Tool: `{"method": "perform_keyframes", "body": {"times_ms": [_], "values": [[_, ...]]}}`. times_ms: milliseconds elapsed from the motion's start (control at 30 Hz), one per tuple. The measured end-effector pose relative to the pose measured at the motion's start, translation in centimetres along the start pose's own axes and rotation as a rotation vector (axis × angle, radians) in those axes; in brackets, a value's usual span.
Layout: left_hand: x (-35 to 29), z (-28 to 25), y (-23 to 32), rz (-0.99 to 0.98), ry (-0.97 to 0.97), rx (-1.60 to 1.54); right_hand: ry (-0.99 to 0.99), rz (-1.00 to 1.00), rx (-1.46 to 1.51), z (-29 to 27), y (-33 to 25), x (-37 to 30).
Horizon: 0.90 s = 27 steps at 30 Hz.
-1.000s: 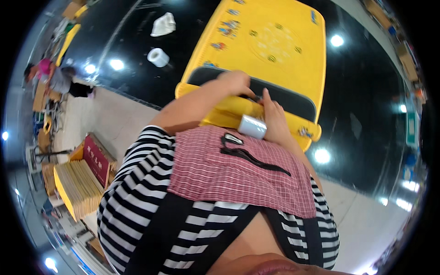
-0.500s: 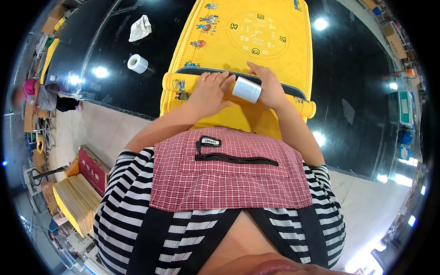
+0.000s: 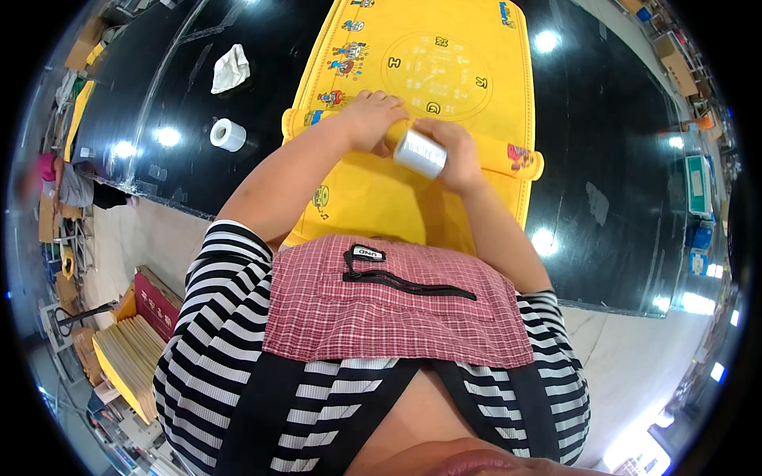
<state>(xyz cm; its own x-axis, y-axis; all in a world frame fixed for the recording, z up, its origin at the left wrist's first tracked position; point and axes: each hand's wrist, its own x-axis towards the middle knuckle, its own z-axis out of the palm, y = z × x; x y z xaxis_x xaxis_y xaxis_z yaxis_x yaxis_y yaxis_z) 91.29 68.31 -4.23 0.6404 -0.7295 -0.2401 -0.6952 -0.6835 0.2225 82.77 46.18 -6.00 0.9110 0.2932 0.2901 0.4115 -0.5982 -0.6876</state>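
one yellow mat (image 3: 425, 91), likely soft, light
my right hand (image 3: 454, 155) grips a white roll (image 3: 421, 153); left hand (image 3: 371, 120) curls at the mat, grip unclear; best hold: rolled edge (image 3: 498, 151)

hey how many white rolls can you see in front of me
2. One white roll is in the right hand; the other white roll rests on the black table, left of the yellow printed sheet. More could be hidden from view.

Workshop: broad black worktable (image 3: 611, 246), cardboard boxes (image 3: 677, 59), yellow-edged stack (image 3: 131, 361).
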Motion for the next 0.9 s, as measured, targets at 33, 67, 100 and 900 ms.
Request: {"method": "perform_keyframes", "body": {"times_ms": [33, 67, 100, 900], "values": [[0.3, 0.3, -0.3, -0.006, 0.026, -0.017, -0.12, 0.194, 0.096, -0.9, -0.3, 1.8], [0.6, 0.5, -0.5, -0.018, 0.093, 0.02, -0.107, 0.245, 0.172, -0.7, 1.2, 3.3], [0.6, 0.8, -0.7, -0.031, 0.162, 0.056, -0.094, 0.295, 0.25, -0.6, 2.6, 4.7], [-3.3, 1.3, 1.8, 0.011, 0.162, -0.137, 0.035, -0.29, -0.057, 1.0, -1.4, -7.4]]}}
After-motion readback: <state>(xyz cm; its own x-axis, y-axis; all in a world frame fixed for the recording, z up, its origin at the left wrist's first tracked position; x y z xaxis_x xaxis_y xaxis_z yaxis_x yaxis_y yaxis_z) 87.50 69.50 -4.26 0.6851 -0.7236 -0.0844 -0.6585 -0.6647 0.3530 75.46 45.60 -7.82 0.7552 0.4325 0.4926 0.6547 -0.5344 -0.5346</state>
